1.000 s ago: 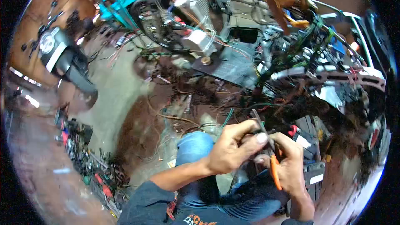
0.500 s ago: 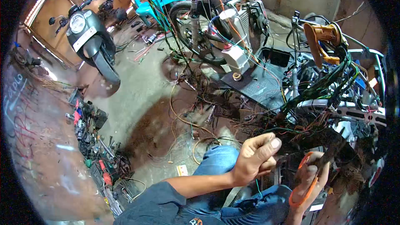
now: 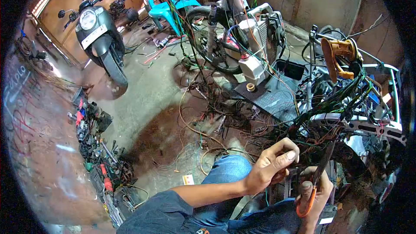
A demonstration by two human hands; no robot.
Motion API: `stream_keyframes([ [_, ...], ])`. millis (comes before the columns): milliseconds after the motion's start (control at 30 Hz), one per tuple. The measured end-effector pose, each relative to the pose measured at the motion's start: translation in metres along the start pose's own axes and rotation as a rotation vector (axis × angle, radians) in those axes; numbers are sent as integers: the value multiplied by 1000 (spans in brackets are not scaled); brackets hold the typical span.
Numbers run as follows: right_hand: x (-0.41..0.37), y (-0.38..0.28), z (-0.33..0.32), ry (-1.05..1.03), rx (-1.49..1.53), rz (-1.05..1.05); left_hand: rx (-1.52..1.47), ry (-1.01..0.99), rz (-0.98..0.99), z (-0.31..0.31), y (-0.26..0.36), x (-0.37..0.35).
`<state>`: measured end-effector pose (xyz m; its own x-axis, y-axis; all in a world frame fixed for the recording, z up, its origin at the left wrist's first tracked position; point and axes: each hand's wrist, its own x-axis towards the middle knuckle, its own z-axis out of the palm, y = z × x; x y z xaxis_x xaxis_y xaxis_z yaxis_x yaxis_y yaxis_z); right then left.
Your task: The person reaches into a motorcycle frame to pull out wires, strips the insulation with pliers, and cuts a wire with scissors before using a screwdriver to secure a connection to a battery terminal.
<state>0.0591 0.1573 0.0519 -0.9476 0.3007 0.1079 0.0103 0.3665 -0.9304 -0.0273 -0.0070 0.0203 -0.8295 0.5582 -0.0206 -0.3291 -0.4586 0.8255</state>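
Observation:
My right hand (image 3: 320,190) grips a pair of scissors by its orange handle (image 3: 308,206). The dark blades (image 3: 326,159) point up toward the wiring. Beside it on the left, my left hand (image 3: 269,167) is closed, thumb pressed against the bent index finger; whatever is pinched there is too small to make out. Beyond both hands, a tangle of thin wires (image 3: 310,141) hangs by the stripped scooter frame (image 3: 359,119). A thick green and black wire bundle (image 3: 331,104) runs up along that frame.
Loose wires and a tan hose (image 3: 182,112) lie on the floor. A tool pile (image 3: 106,177) lines the left wall. A grey scooter (image 3: 97,34) and a turquoise chair (image 3: 175,2) stand at the back. A white tank (image 3: 251,69) sits near the footboard (image 3: 273,97).
The scissors have turned more upright, and my right hand has shifted slightly left, closer to my left hand. My left hand stays pinched. The whole view has shifted slightly.

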Motion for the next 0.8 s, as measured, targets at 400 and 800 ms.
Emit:
stream_keyframes([
  [400, 13, 0, 3, -136, -31, 22, -302, 66, 135, 6, -6, 10],
  [800, 15, 8, -2, -303, 171, 16, -239, 82, 300, 19, -17, 16],
])
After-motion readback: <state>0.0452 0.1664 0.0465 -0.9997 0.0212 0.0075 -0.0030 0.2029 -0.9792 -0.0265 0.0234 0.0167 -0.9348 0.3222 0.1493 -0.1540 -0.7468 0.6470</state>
